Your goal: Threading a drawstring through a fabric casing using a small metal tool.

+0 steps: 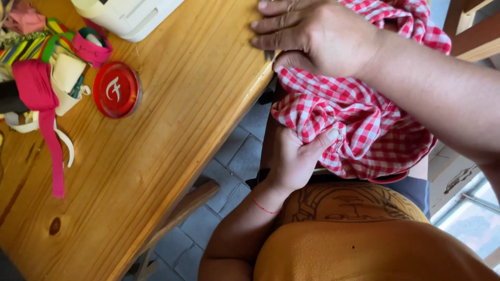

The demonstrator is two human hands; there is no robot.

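Red-and-white gingham cloth (359, 119) lay bunched in the lap, spilling off the wooden table (172, 135) edge. Head view: left hand (294, 158) pinched a fold; right hand (312, 34) pressed flat, fingers together. Advisable: smooth before feeding.

Your right hand (312, 39) lies flat over the cloth (359, 119), hiding what's beneath the palm; fingertips run off the top edge. Left hand (297, 156): fingers buried under the cloth, only the thumb shows. The cloth's upper part is cut off at the top. Left of the cloth, the white machine (125, 15) is cropped at the top, so its kind is unclear. Beyond it, the ribbon pile (36, 62) runs off the left edge.
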